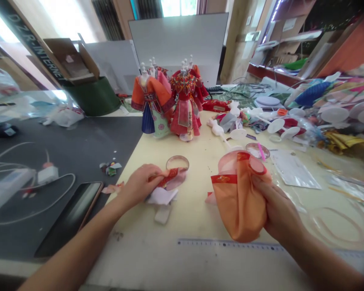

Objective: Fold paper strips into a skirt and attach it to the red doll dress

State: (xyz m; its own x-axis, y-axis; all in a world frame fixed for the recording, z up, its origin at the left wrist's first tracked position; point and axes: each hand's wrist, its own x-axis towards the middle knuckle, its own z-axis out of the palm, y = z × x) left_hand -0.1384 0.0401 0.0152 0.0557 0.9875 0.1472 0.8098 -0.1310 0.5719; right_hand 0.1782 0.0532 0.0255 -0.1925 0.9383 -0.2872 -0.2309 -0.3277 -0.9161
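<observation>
My right hand (279, 212) is closed on an orange doll garment (241, 202) with red-and-gold trim, holding it just above the pale yellow table (197, 218). My left hand (139, 186) is closed on a small piece of red and pink fabric (170, 180) that lies on the table over a white scrap (161, 197). A clear tape roll (177, 162) sits just behind that fabric. Two dressed mini mannequins, one in orange (150, 103) and one in red (186, 105), stand at the back of the table.
A phone (71, 214) and white cables (42, 190) lie on the dark mat at left. White mannequin stands, fabric pieces and plastic bags (294, 169) crowd the right side. A ruler (230, 243) lies along the front edge. A green bin with a cardboard box (91, 95) stands back left.
</observation>
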